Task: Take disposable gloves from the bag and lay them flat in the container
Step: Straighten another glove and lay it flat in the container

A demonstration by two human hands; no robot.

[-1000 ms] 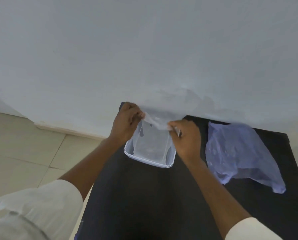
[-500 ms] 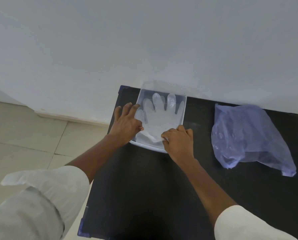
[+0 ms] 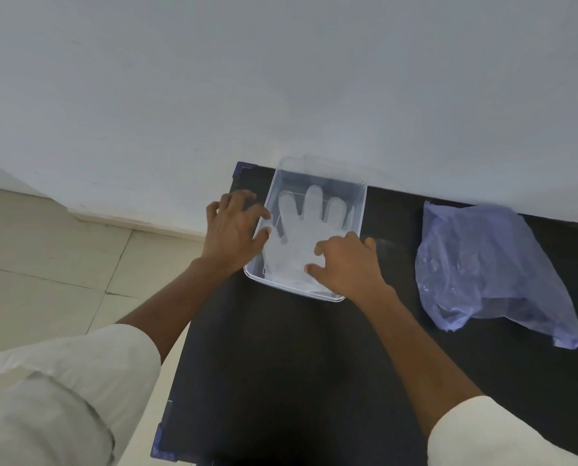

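Both hands have loosened since half a second ago: the left hand (image 3: 232, 230) has spread its fingers along the container's left wall, and the right hand (image 3: 346, 264) has lifted from a pinch at the glove's cuff to an open, hovering spread. One clear disposable glove (image 3: 309, 227) lies flat inside the transparent container (image 3: 361, 203), fingers pointing toward the top of the frame, at the upper centre of the black surface (image 3: 281, 364). By this view, that glove looks placed; the crumpled bluish bag (image 3: 489, 264), well apart at the right of the frame, probably holds more, though its contents cannot be made out. The left hand sits at centre left, palm down, thumb touching the container's rim, its grip open and holding nothing. The right hand hangs over the container's lower right corner, fingers curled loosely and parted, its grip also open with nothing pinched; whether its fingertips touch the cuff cannot be told.
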